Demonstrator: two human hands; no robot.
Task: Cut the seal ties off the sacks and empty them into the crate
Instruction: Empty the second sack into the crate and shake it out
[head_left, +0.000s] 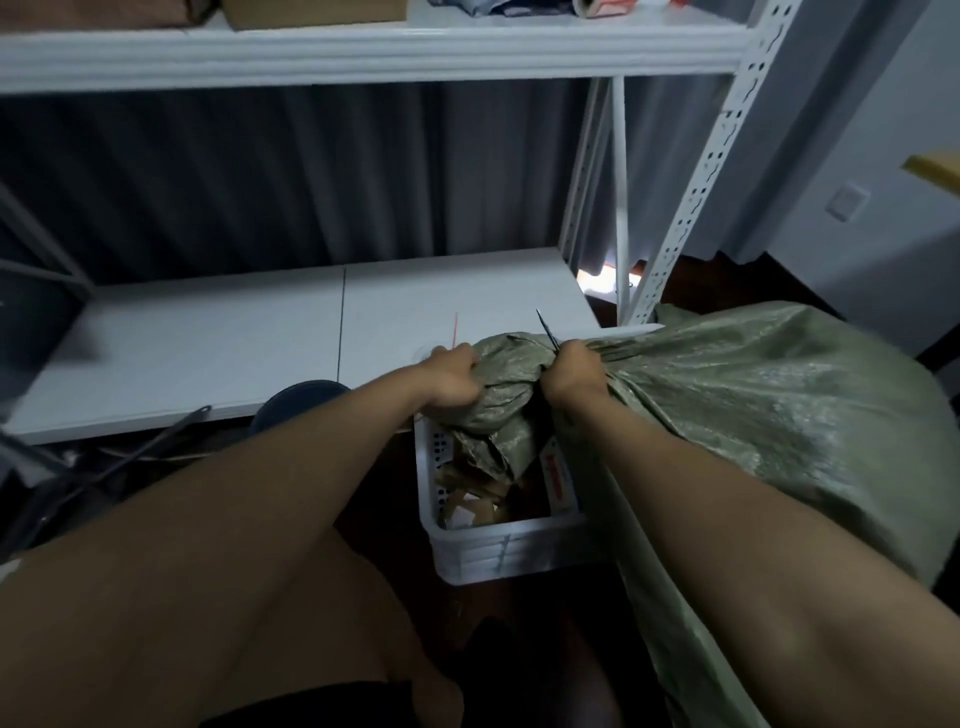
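A big green woven sack (769, 405) lies on its side to the right, its bunched neck over a white plastic crate (498, 551) on the floor. My left hand (452, 376) grips the loose mouth of the sack. My right hand (574, 371) squeezes the neck just behind it and also holds scissors (546, 328), whose thin blades stick up past the knuckles. A red seal tie (455, 328) lies on the lower shelf beside my left hand. Inside the crate are brown cardboard packets and a white box with red print (558, 478).
A white metal shelving unit stands ahead, with its lower shelf (260, 338) at hand height and an upper shelf (363, 52) carrying boxes. A dark round container (298, 400) and black cables (135, 457) sit under the shelf. Dark floor surrounds the crate.
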